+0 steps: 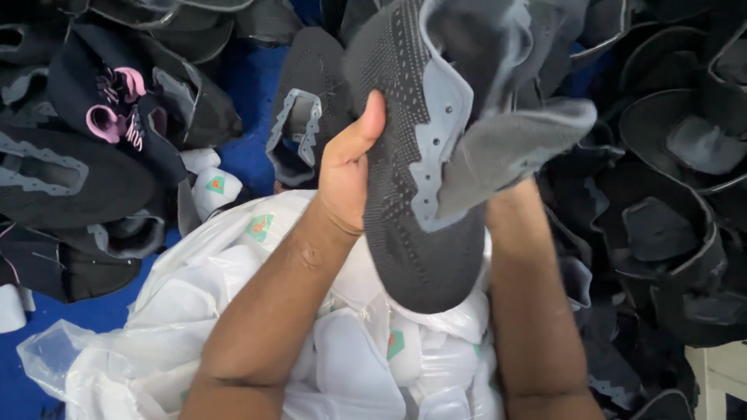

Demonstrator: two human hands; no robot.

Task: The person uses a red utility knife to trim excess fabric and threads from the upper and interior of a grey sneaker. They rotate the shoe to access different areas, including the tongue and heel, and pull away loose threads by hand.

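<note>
a dark grey knit shoe upper [420, 155] with a lighter grey eyelet panel is held up, toe end pointing down, its collar flopped open at the top. it hangs above a clear plastic bag of white insoles [342, 358].

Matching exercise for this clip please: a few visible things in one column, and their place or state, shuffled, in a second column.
Things:
1. dark knit shoe upper
2. clear plastic bag
3. pink loops
4. left hand

Places or states:
A. upper left, on a black piece in the pile
B. held up at centre between both hands
C. thumb pressed against the upper's left side
D. low in the frame, filled with white insoles

Pairs: 1-B, 2-D, 3-A, 4-C. The right hand is hidden behind the upper.
</note>
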